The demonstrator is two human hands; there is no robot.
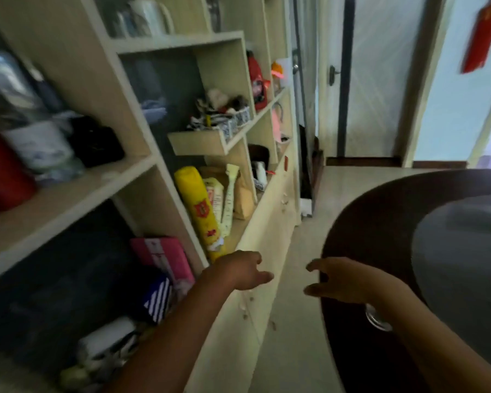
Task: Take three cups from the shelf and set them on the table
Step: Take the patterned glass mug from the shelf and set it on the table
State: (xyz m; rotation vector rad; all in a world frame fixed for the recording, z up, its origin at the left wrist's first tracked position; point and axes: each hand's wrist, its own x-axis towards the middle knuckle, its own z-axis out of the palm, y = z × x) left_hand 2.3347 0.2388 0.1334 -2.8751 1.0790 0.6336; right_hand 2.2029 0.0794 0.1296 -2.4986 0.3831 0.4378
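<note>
Both hands hang low in the frame with nothing in them. The left hand point(240, 269) is stretched out in front of the shelf point(136, 168), just off the edge of its lower ledge, fingers loosely spread and curled, holding nothing. The right hand point(342, 279) reaches across from the other side, fingers parted and bent like a claw, also holding nothing; it sits over the near rim of the dark round counter point(380, 222). The 2 hands are near each other but apart.

Under the right wrist, 1 clear glass cup point(378, 320) rests on the counter, mostly hidden by the arm, so only its round rim shows.

On the top level of the shelf, blurred pale cups or mugs point(142, 17) stand together; how many cannot be told. Lower down, a yellow packet point(200, 211) leans in 1 compartment beside a brown bag point(243, 198), and a pink box point(165, 255) stands in the compartment to its left. A red canister point(0, 174) sits at the far left. The whole view is blurred by motion.
</note>
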